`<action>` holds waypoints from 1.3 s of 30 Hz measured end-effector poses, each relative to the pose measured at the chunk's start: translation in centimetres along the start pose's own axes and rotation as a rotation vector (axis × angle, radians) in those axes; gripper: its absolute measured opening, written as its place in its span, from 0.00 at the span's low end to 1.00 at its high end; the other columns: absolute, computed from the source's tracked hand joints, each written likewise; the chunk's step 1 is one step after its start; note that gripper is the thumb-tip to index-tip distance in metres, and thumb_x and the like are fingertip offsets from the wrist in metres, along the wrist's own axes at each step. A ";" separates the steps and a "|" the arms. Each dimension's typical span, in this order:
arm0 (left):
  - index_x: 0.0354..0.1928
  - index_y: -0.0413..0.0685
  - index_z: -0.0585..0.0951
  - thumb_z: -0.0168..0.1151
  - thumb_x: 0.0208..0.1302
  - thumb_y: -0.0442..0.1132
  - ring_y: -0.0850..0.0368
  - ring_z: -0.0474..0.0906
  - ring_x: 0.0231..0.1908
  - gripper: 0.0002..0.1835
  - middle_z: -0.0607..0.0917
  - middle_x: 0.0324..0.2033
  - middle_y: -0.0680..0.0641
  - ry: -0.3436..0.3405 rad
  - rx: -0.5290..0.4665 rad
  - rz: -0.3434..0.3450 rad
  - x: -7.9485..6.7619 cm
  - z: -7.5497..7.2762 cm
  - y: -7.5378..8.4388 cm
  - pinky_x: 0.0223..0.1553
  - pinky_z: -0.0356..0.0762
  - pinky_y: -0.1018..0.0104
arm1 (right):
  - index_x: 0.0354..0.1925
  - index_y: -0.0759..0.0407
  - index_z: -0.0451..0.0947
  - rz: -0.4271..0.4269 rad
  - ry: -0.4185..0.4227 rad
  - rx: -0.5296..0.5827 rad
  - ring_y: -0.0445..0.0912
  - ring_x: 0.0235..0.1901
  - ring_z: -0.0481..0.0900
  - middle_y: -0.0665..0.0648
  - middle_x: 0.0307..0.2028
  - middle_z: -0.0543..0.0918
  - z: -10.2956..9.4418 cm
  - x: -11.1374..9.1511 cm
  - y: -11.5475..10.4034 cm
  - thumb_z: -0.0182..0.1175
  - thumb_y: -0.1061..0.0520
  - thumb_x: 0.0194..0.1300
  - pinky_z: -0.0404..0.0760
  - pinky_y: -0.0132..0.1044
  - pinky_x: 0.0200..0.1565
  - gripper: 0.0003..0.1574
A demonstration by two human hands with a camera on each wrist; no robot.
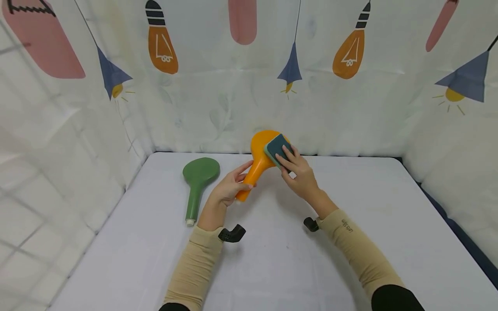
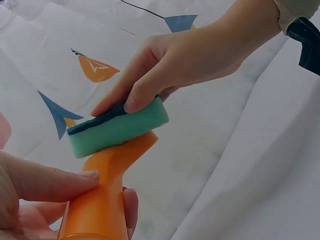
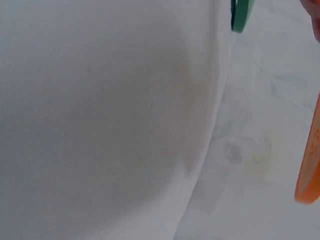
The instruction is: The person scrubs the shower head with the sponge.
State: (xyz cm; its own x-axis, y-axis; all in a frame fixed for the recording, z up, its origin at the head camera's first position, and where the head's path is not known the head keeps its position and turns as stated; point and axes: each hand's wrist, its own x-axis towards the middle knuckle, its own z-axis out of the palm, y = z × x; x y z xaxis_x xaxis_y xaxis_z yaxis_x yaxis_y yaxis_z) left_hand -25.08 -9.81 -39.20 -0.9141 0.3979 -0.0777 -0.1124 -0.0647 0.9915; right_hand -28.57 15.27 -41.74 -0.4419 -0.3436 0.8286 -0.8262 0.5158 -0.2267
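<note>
Raised over the far part of the table is an orange shower head (image 1: pixel 258 151), tilted with its round head up. My left hand (image 1: pixel 232 185) grips its handle, the thumb (image 2: pixel 75 185) across one side and fingers behind. A two-layer sponge (image 1: pixel 277 150), dark on the back and mint green (image 2: pixel 120 131) beneath, lies against the round head. My right hand (image 1: pixel 300 176) holds this sponge by its edges, fingers spread over the dark layer. The right wrist view shows just an edge of the orange shower head (image 3: pixel 311 165).
A green shower head (image 1: pixel 198 181) with a white threaded end lies on the table to the left of my left hand. The white-covered table (image 1: pixel 288 268) meets a curtain (image 1: pixel 241 103) printed with lamps and bulbs at its back edge.
</note>
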 end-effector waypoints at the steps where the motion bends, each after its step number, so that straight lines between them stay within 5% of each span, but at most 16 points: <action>1: 0.81 0.44 0.55 0.51 0.64 0.16 0.51 0.80 0.45 0.44 0.70 0.66 0.26 -0.002 0.004 0.001 0.0 0.0 -0.1 0.45 0.75 0.67 | 0.58 0.67 0.83 -0.039 -0.022 0.004 0.72 0.68 0.66 0.71 0.64 0.76 0.1 0.1 -0.4 0.66 0.71 0.61 0.69 0.69 0.61 0.25; 5: 0.81 0.44 0.54 0.52 0.65 0.17 0.55 0.81 0.44 0.44 0.70 0.67 0.27 -0.013 0.018 0.001 0.2 0.1 -0.2 0.49 0.75 0.66 | 0.57 0.65 0.84 -0.130 -0.085 0.019 0.70 0.68 0.66 0.70 0.64 0.76 0.6 0.6 -1.3 0.68 0.71 0.59 0.70 0.69 0.60 0.26; 10: 0.81 0.44 0.53 0.52 0.65 0.17 0.55 0.80 0.44 0.44 0.71 0.66 0.27 -0.025 0.015 0.018 0.3 0.2 -0.3 0.47 0.76 0.67 | 0.57 0.65 0.84 -0.128 -0.082 0.010 0.69 0.68 0.67 0.69 0.64 0.77 0.4 1.4 -1.2 0.69 0.71 0.58 0.72 0.69 0.58 0.27; 22: 0.81 0.46 0.57 0.51 0.64 0.16 0.54 0.79 0.44 0.44 0.74 0.61 0.30 -0.029 0.038 0.001 0.4 0.5 -0.2 0.46 0.76 0.65 | 0.61 0.67 0.80 0.160 0.025 0.024 0.68 0.70 0.65 0.69 0.66 0.74 -0.9 0.6 2.0 0.63 0.70 0.67 0.71 0.62 0.63 0.24; 28: 0.81 0.47 0.57 0.52 0.62 0.17 0.37 0.75 0.53 0.44 0.74 0.63 0.32 -0.050 0.093 -0.015 0.6 1.0 -0.6 0.44 0.74 0.65 | 0.63 0.65 0.79 0.327 0.065 0.025 0.64 0.71 0.65 0.67 0.67 0.73 -0.9 0.2 2.8 0.60 0.67 0.70 0.69 0.59 0.65 0.24; 34: 0.81 0.47 0.58 0.52 0.62 0.17 0.39 0.75 0.52 0.44 0.75 0.61 0.32 -0.044 0.130 -0.020 0.6 1.3 -0.8 0.45 0.74 0.64 | 0.65 0.63 0.78 0.370 0.032 0.004 0.66 0.71 0.64 0.67 0.68 0.72 -0.6 0.4 1.9 0.59 0.65 0.71 0.66 0.62 0.66 0.24; 39: 0.80 0.45 0.57 0.52 0.62 0.17 0.34 0.74 0.53 0.44 0.74 0.61 0.31 -0.051 0.140 -0.002 0.7 1.5 -1.0 0.46 0.74 0.63 | 0.64 0.63 0.79 0.268 -0.026 -0.030 0.65 0.71 0.64 0.67 0.67 0.73 0.2 1.1 0.2 0.61 0.64 0.70 0.67 0.64 0.65 0.25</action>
State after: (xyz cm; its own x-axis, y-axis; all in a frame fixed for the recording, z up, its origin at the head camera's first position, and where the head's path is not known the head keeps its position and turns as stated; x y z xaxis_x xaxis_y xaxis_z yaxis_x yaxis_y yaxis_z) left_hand -25.02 -8.09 -40.12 -0.8924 0.4444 -0.0778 -0.0554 0.0632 0.9965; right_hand -29.25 14.86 -40.95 -0.6530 -0.2114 0.7273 -0.6677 0.6140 -0.4209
